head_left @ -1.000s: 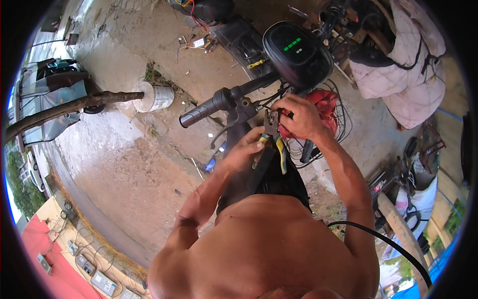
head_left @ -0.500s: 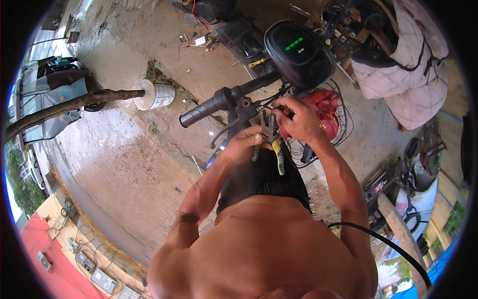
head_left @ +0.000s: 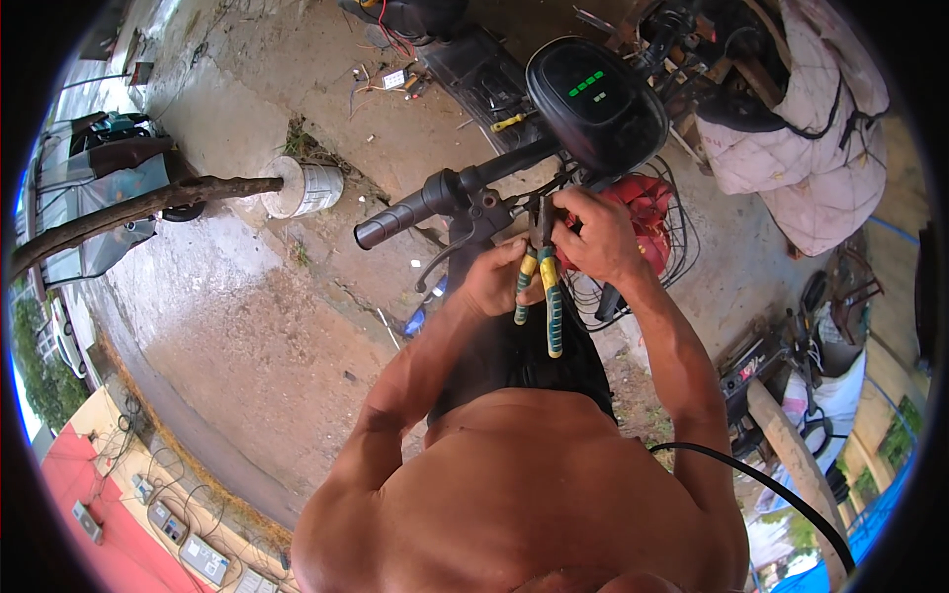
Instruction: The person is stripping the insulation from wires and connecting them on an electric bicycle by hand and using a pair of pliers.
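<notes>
My left hand [head_left: 497, 278] is closed on a pair of pliers [head_left: 553, 308] with yellow and teal handles, its fingers around the left handle. The handles stand apart and the dark jaws point up toward the cables under the handlebar [head_left: 509, 166]. Beside those jaws my right hand [head_left: 604, 233] is closed, fingertips pinched together near a thin cable; what lies between them is hidden. Left of the pliers are the black handlebar grip [head_left: 393, 219] and the brake lever [head_left: 435, 265]. A black display unit [head_left: 596, 107] with lit green marks sits above my right hand.
Behind my right hand is a wire basket [head_left: 682, 247] with a red bag [head_left: 645, 219]. A wooden pole [head_left: 148, 214] reaches a white bucket [head_left: 308, 188] on the left. A yellow-handled tool [head_left: 508, 123] lies beyond the handlebar. A quilted cover [head_left: 816, 188] hangs at right.
The pliers have turned, their handles now spread and more toward me, with the jaws raised to the cables. My left hand has shifted slightly right; my right hand stays close by.
</notes>
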`<state>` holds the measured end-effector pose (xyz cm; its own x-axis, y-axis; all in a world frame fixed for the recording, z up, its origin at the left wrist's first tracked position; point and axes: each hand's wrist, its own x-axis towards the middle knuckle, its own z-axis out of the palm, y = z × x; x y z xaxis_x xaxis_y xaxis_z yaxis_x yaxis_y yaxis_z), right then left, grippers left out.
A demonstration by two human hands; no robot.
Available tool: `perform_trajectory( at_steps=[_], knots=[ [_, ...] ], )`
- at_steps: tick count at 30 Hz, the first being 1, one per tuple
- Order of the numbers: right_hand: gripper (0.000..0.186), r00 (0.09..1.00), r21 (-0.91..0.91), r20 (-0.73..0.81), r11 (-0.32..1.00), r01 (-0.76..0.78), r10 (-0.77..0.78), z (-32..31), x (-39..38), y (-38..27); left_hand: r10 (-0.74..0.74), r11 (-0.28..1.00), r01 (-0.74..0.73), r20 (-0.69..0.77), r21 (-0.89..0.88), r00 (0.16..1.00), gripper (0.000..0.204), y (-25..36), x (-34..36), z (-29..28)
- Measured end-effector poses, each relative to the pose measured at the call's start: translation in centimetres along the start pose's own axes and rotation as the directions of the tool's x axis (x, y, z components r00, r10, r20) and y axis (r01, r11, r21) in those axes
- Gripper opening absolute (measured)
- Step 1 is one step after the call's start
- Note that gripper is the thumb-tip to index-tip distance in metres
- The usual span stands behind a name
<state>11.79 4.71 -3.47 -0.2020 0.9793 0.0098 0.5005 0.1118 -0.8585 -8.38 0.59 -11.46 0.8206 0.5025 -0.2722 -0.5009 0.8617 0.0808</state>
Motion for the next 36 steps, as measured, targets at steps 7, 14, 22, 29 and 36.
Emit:
perform_trajectory(
  at_steps=[7, 14, 22, 29, 36],
  knots=[
    [0.012, 0.995, -0.038, 0.028, 0.995, -0.093, 0.094, -0.1, -0.3, -0.6, -0.111, 0.970, 0.129, 0.096, -0.204, 0.989, 0.048, -1.4, -1.2, -0.9],
    [0.010, 0.998, 0.035, 0.029, 0.997, -0.064, 0.063, 0.0, -0.2, -0.2, -0.180, 0.943, 0.194, 0.077, -0.270, 0.981, 0.068, -1.9, -3.7, -0.7],
    [0.010, 0.997, 0.057, 0.030, 0.995, -0.079, 0.078, 0.0, 0.0, -0.3, -0.008, 0.994, -0.005, 0.109, 0.112, 0.994, 0.097, -1.5, -3.7, 1.2],
    [0.012, 0.997, 0.029, 0.063, 0.998, -0.054, 0.052, -0.3, 0.2, -0.4, -0.077, 0.994, 0.083, -0.078, 0.070, 0.994, 0.090, -1.9, -6.3, 2.5],
    [0.010, 1.000, 0.008, 0.016, 1.000, -0.026, 0.026, -0.1, 0.4, -0.1, -0.014, 0.875, 0.203, -0.398, 0.439, 0.917, 0.065, -0.7, -7.7, 4.9]
  ],
)
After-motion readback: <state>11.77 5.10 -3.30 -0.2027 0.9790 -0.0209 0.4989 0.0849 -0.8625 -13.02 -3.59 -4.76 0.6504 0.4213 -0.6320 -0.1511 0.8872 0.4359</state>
